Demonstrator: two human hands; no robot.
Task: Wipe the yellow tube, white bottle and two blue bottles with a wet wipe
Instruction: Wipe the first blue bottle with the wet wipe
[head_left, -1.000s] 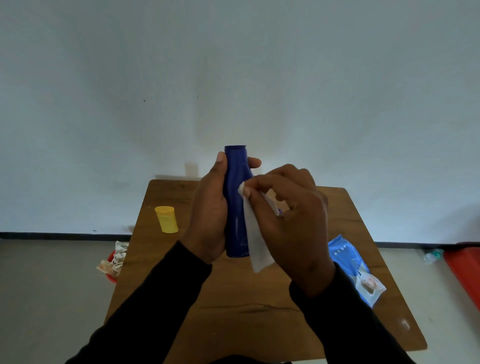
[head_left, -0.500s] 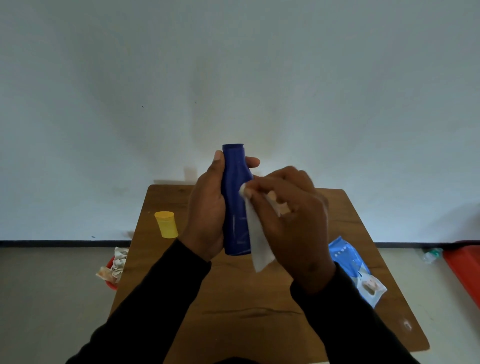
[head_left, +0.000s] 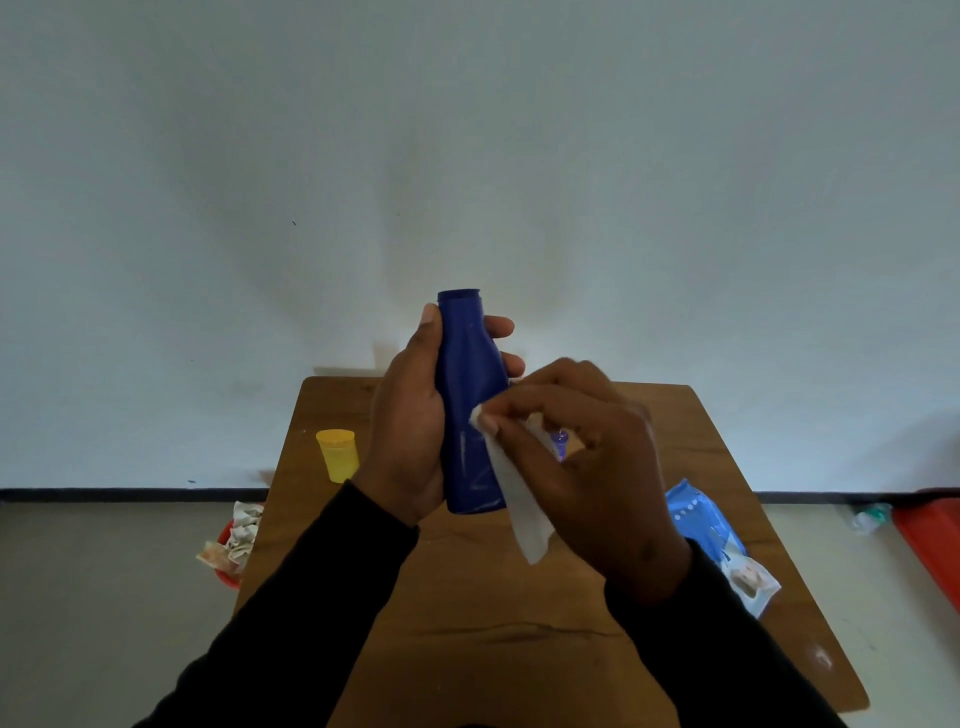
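While the left hand (head_left: 415, 431) grips the bottle (head_left: 470, 410) upright, the right hand (head_left: 587, 467), pinching the wipe (head_left: 514, 499), should rub every side.

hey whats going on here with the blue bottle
A person is cleaning a blue bottle held upright above a wooden table. The left hand grips the bottle while the right hand pinches a wet wipe against its side. A yellow tube stands on the table to the left, and a blue wipes pack lies at the right edge. Crumpled used wipes sit off the table's left side.
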